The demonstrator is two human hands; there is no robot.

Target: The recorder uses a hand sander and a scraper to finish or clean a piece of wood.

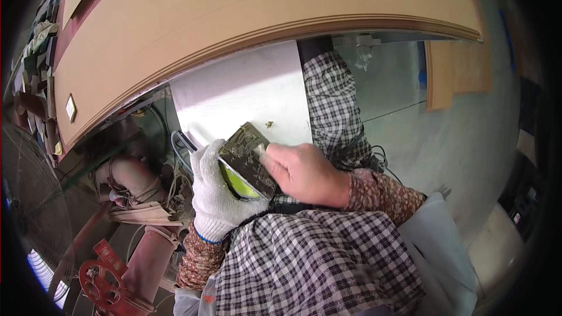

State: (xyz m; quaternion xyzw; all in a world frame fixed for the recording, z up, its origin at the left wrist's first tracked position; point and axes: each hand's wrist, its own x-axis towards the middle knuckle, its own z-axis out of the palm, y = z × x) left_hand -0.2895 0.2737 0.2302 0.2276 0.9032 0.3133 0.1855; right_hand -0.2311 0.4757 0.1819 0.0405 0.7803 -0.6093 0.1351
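we find the gloved left hand (213, 196) clasping the dark block (247, 161) before the checked apron (316, 257), the bare right hand (309, 172) at its face, grip unclear, and advise bracing it firmly against light strokes.

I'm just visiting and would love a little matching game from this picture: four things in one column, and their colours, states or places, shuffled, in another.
Column one
1. Left hand
2. Right hand
3. Flat block
4. Spoked wheel

Column two
A. Red, at the lower left of the view
B. Bare
C. Dark-faced, with bright green showing beside its edge
D. Gloved in white

Right pairs: 1-D, 2-B, 3-C, 4-A
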